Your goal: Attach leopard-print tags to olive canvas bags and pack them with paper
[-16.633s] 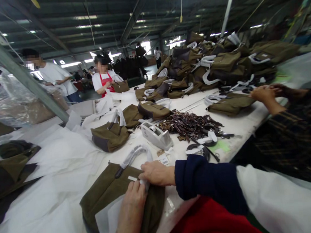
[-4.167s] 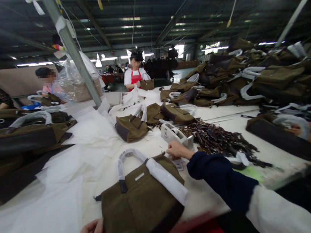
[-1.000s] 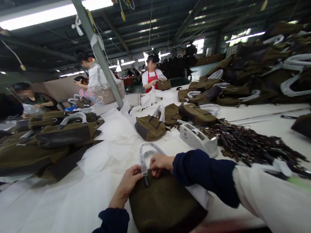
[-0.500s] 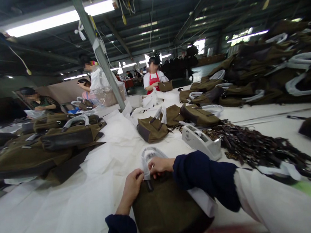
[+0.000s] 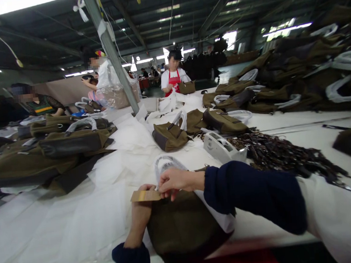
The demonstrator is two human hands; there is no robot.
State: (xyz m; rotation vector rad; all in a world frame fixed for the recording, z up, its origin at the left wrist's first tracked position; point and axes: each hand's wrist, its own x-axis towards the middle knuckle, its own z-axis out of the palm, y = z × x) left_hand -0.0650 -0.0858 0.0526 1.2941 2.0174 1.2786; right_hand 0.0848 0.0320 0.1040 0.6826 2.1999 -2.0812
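An olive bag (image 5: 186,224) with a dark base lies at the table's front edge, its wrapped handle (image 5: 167,161) pointing away from me. At the base of the handle, my left hand (image 5: 143,202) is closed on a tan tag (image 5: 146,196), which crosses over its fingers. My right hand (image 5: 175,182) is pinched beside the tag's right end, over the top of the bag; what its fingertips hold is too small to make out. White paper sticks out from the bag's right side.
White sheets (image 5: 88,221) cover the left of the table (image 5: 281,216). Olive bags (image 5: 63,151) are heaped at left, more (image 5: 169,136) ahead and at right. A tape dispenser (image 5: 221,147) stands beside dark straps (image 5: 285,154). A post (image 5: 111,51) rises beyond; people work across the table.
The tan tag now shows across my left hand, which has shifted slightly left. My right hand stays near the handle base. The whole view has tilted down a little.
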